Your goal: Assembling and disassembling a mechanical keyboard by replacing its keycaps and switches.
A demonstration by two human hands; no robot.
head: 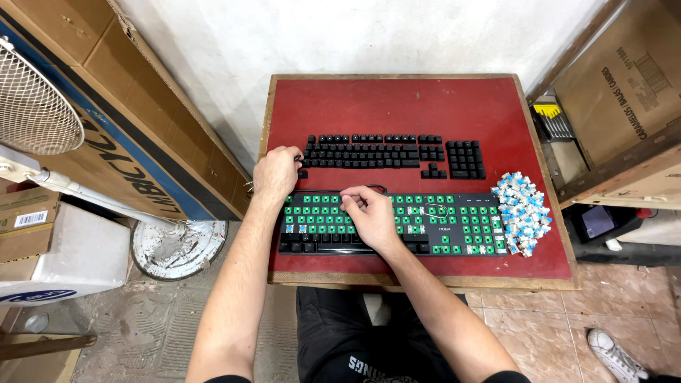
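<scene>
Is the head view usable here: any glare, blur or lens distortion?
Head view: even, soft light, no glare on the red tabletop; keyboard, left hand and right hand are sharp; wide-angle lens splays the cardboard boxes outward at the frame edges.

1. Bare red tabletop point(397, 103) behind the keycap rows point(394, 154): wide open for passage.
2. Narrow red strip between keycap rows and stripped keyboard point(390, 223): partly blocked by left hand point(277, 174) at its left end and right hand point(369, 213) in the middle.
3. Right of the keyboard: pile of blue-and-white switches point(523, 211) touching its end, reaching close to the table's right edge.
4. Beyond the table: cardboard boxes point(624, 92) right, leaning cardboard point(120, 99) and fan point(32, 106) left.
</scene>
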